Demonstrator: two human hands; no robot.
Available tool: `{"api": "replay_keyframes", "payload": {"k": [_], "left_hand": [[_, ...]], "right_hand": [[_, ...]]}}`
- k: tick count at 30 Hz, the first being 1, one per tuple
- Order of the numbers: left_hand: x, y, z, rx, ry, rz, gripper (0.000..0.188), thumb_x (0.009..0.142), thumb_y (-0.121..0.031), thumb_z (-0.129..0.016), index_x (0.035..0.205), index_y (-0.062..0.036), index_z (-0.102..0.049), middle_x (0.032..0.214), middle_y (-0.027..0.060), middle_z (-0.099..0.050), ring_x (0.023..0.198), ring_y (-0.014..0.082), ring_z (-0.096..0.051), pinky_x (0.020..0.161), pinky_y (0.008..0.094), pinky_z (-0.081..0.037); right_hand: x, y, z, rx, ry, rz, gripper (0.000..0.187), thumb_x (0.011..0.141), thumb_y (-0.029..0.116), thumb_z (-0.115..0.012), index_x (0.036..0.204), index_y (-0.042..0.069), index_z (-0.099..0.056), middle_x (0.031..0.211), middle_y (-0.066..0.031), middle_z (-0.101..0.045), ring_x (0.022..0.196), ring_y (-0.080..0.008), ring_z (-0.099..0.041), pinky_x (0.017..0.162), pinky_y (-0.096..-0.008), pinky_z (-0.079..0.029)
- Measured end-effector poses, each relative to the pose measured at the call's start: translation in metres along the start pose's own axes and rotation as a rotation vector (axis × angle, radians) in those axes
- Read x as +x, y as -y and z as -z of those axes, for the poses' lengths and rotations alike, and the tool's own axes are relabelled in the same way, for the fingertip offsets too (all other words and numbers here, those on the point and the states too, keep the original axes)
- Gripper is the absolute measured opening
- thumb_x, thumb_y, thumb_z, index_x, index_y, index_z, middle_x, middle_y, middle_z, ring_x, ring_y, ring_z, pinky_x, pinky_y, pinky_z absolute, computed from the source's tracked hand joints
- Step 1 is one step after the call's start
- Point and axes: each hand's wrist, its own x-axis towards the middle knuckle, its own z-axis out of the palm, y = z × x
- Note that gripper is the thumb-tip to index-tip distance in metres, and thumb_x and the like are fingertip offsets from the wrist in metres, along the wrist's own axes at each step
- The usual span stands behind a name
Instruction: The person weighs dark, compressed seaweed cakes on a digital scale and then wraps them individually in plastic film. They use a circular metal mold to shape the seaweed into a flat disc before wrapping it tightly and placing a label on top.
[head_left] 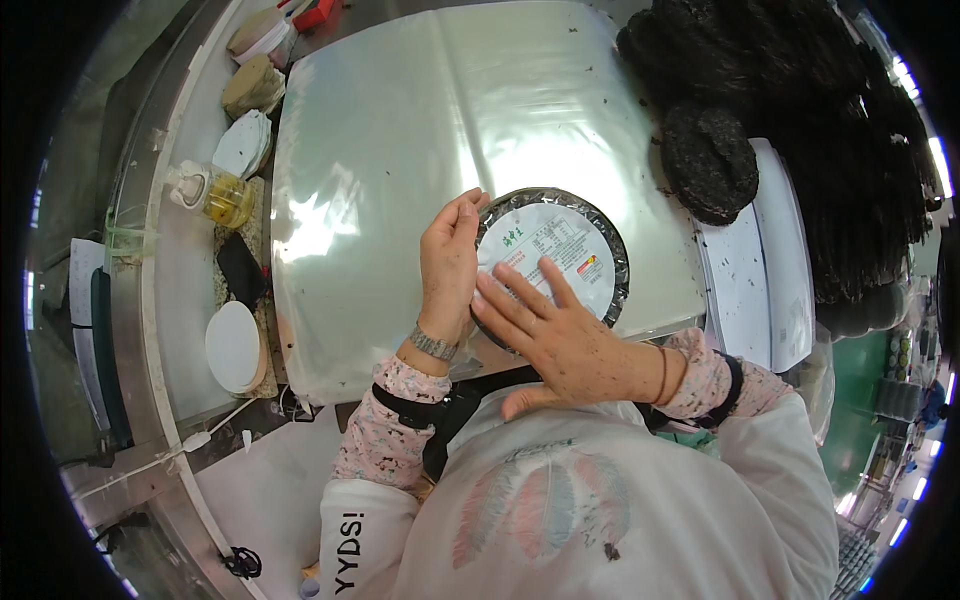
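A round, dark disc (622,262), apparently dried seaweed in clear film, lies on a stack of clear plastic sheets (380,130). A white round label (560,232) with print covers most of its top. Against the disc's left rim, my left hand (452,255) is cupped with its fingers together, holding the edge; its fingertips are partly hidden. My right hand (560,335) rests flat across the label's lower left part, fingers stretched out and thumb apart. Dark crumbs stick to the backs of both hands.
At the far right rise tall piles of black dried seaweed discs (770,60), one disc (710,165) lying in front on white sheets (775,270). Along the left ledge stand stacks of round labels (235,345), a clear bottle of yellow liquid (225,200) and a black object (240,270).
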Motion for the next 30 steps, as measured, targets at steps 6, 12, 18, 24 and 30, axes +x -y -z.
{"api": "replay_keyframes", "payload": {"k": [6, 12, 18, 24, 30], "left_hand": [[-0.011, -0.014, -0.005, 0.173, 0.044, 0.057, 0.05, 0.106, -0.037, -0.059, 0.134, 0.0053, -0.063, 0.125, 0.0148, -0.07, 0.112, 0.0191, -0.065, 0.097, 0.03, -0.05], [-0.024, -0.03, -0.019, 0.599, -0.025, -0.176, 0.031, 0.099, -0.023, -0.068, 0.122, -0.0025, -0.074, 0.093, 0.0123, -0.077, 0.08, 0.0192, -0.071, 0.073, 0.0306, -0.055], [-0.055, -0.053, -0.052, 0.793, -0.027, -0.638, 0.026, 0.093, -0.002, -0.062, 0.117, -0.0012, -0.075, 0.1, 0.0196, -0.076, 0.082, 0.0287, -0.075, 0.073, 0.0344, -0.058], [-0.087, -0.079, -0.09, 1.03, 0.039, -1.189, 0.031, 0.082, 0.005, -0.065, 0.112, 0.0031, -0.073, 0.112, 0.0165, -0.076, 0.11, 0.0317, -0.073, 0.095, 0.0412, -0.06], [-0.134, -0.103, -0.096, 0.875, 0.186, -1.225, 0.03, 0.083, -0.001, -0.068, 0.112, 0.0055, -0.074, 0.112, 0.02, -0.075, 0.108, 0.0342, -0.074, 0.095, 0.0417, -0.059]], "right_hand": [[-0.002, -0.04, -0.002, -0.223, -0.171, -0.149, 0.082, 0.1, 0.07, -0.045, 0.159, 0.014, -0.041, 0.167, -0.0181, -0.03, 0.155, -0.0415, -0.024, 0.121, -0.0676, -0.017], [-0.012, -0.038, -0.006, -0.188, -0.187, -0.151, 0.085, 0.098, 0.073, -0.045, 0.159, 0.015, -0.041, 0.168, -0.0171, -0.027, 0.155, -0.0415, -0.023, 0.121, -0.0682, -0.016], [-0.028, -0.029, 0.002, -0.145, -0.227, -0.189, 0.083, 0.097, 0.068, -0.053, 0.156, 0.011, -0.044, 0.163, -0.0204, -0.036, 0.154, -0.0434, -0.026, 0.121, -0.0691, -0.017], [-0.026, -0.026, 0.016, -0.194, -0.258, -0.273, 0.072, 0.087, 0.041, -0.071, 0.146, 0.004, -0.052, 0.141, -0.0253, -0.057, 0.132, -0.0486, -0.05, 0.11, -0.0708, -0.033], [-0.012, -0.003, 0.053, -0.591, -0.211, -0.235, 0.06, 0.1, 0.038, -0.052, 0.149, 0.005, -0.047, 0.153, -0.0228, -0.046, 0.137, -0.0425, -0.046, 0.112, -0.0616, -0.035]]}}
